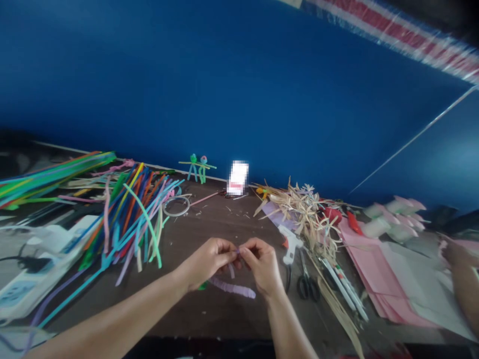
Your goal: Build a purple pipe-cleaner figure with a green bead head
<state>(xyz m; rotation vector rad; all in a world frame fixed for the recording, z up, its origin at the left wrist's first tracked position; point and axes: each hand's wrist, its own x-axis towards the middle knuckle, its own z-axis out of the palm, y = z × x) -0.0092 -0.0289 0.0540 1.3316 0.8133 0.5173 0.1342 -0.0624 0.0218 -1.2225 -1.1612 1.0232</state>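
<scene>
Fingers of the left hand [213,258] and of the right hand [262,258] are closed in a pinch, nearly tip to tip; between them a small purple piece [238,251] is held above the bench [202,229], mostly hidden by the fingertips. Just below, a pale lilac strip [231,271] is seen; whether it is joined to the held piece cannot be told. Under the hands, a ribbed lilac length [239,289] is laid, with a bit of green [203,285] showing by the left hand. That ribbed length looks already shaped, while the purple piece is judged to be only partly worked; no joining of the two can be made out. Farther out, a glue gun [291,246] and scissors [307,279] are laid to the right, untouched, near dried straw strips [303,205]. To the left, a bundle of fuzzy stems [129,214] is spread, mostly unshaped. By the wall [224,99], two small green figures [203,172] are stood, seemingly complete. At far right, another person's hand [454,255] is seen near pale paper [407,279].
</scene>
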